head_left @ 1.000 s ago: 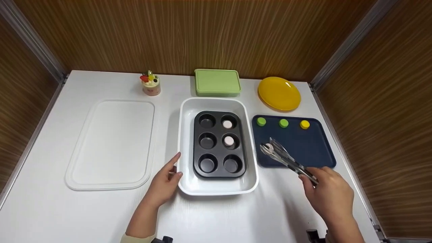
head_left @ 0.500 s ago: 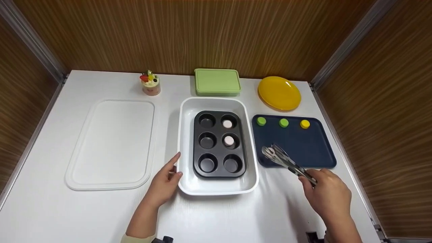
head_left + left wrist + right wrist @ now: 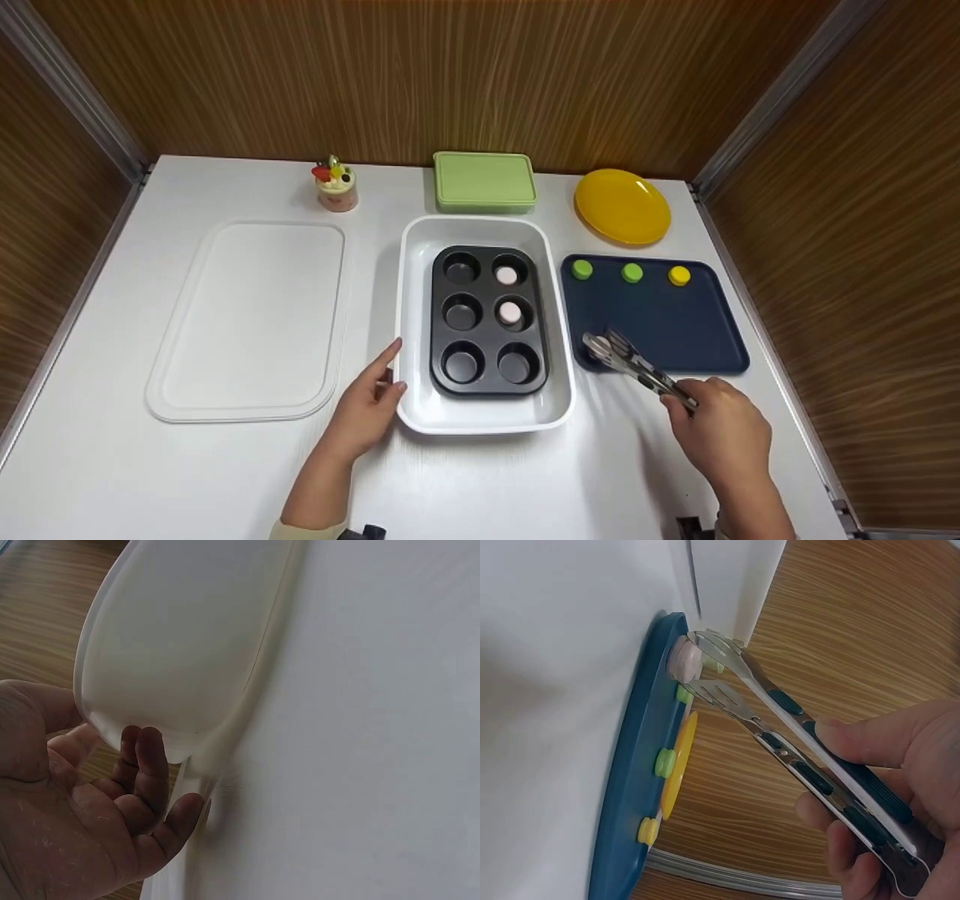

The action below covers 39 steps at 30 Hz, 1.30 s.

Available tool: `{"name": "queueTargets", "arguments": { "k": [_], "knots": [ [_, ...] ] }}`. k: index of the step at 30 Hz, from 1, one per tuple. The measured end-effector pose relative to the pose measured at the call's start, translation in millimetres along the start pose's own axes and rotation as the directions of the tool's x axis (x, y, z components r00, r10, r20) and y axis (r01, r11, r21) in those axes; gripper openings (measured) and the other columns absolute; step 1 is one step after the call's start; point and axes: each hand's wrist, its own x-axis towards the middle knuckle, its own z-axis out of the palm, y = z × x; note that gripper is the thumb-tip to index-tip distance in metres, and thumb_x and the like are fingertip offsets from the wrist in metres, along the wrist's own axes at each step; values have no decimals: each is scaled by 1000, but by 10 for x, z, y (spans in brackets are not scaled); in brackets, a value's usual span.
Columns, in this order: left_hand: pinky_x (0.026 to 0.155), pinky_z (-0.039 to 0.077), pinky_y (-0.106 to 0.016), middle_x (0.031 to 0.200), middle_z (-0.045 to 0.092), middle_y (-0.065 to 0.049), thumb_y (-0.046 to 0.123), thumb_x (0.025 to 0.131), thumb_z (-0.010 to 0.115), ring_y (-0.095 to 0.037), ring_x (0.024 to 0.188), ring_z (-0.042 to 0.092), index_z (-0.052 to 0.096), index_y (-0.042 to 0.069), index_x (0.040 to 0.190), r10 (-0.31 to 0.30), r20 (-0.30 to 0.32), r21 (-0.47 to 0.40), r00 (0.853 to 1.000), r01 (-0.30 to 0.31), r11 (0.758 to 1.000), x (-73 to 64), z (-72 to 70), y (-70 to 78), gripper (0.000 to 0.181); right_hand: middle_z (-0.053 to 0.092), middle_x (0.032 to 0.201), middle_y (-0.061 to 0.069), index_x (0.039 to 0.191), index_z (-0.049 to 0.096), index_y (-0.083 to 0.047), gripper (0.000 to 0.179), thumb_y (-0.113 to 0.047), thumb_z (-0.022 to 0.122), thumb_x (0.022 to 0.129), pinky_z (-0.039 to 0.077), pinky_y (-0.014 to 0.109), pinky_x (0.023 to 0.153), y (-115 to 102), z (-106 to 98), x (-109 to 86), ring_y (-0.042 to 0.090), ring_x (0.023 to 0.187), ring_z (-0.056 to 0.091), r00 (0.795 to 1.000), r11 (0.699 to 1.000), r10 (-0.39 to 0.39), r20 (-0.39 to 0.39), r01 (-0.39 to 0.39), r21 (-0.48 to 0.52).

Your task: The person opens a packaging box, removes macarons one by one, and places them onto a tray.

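My right hand grips silver-and-dark tongs. Their two tips sit on either side of a pale pink macaron at the near left corner of the navy tray; whether they squeeze it I cannot tell. My left hand touches the outer left wall of a white tub with its index finger and thumb, the fingers loosely bent in the left wrist view. Inside the tub lies a black muffin pan; two right-hand cups hold a pink macaron and another pink macaron.
Two green macarons and a yellow one line the tray's far edge. Behind stand a yellow plate, a green lidded box and a dessert cup. A white lid lies left.
The tongs and the right hand have shifted slightly toward me, with the tips drawing nearer the tray's front edge along with the pink macaron. My left hand stays put.
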Motion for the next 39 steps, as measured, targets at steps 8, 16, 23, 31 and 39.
{"name": "queueTargets", "arguments": {
  "k": [8,16,23,31,39],
  "knots": [
    [85,53,-42,108,63,-12,5,104,63,-25,99,63,48,16,161,-12,0,10,1000,12,1000,-1,-3,25,60,69,82,8,95,82,-8,14,-15,86,84,50,61,58,7,31,3,39,74,69,999,1000,13,34,-14,2],
    [84,54,-41,108,61,-12,3,104,63,-26,100,63,48,16,161,-24,3,2,1000,24,1000,-1,2,28,60,69,83,9,100,82,-8,18,-16,86,84,49,58,56,-13,-32,11,37,73,68,999,999,32,23,-33,12],
    [83,54,-40,108,61,-13,3,104,62,-26,100,63,48,15,161,-10,8,-17,1000,10,1000,5,-8,26,60,73,91,14,103,81,-4,23,-15,87,84,51,63,61,-89,-108,24,39,77,70,999,1000,6,-46,-5,31],
    [82,53,-40,107,61,-12,3,104,62,-26,98,62,48,14,161,-2,10,-12,1000,2,1000,6,-14,27,59,65,79,9,99,80,-2,23,-12,91,80,45,52,51,-163,-62,81,29,62,60,987,996,-48,-151,59,66],
    [84,53,-41,106,61,-12,3,104,63,-25,98,63,48,13,160,10,15,3,1000,-10,1000,-2,-23,9,59,66,78,11,97,80,1,26,-6,93,75,44,46,51,-353,71,177,26,61,57,945,975,-180,-272,209,81]
  ]
}}
